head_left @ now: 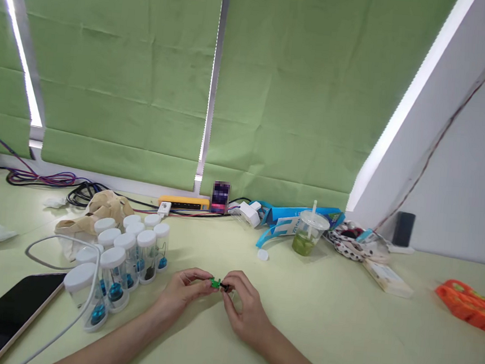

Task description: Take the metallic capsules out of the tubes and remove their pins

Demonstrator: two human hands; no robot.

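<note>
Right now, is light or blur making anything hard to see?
Head view: glare whites out gaps between the green blinds; the green piece in the left hand and dark piece in the right hand look small and soft; the small upright screen is pixelated; shadows beside the hands are faint.

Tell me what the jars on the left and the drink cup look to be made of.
The jars: probably clear plastic, possibly glass, smooth and glossy, since the contents show through; their lids look like opaque white plastic. The drink cup: likely thin, shiny clear plastic, judging by its see-through wall and domed lid.
</note>
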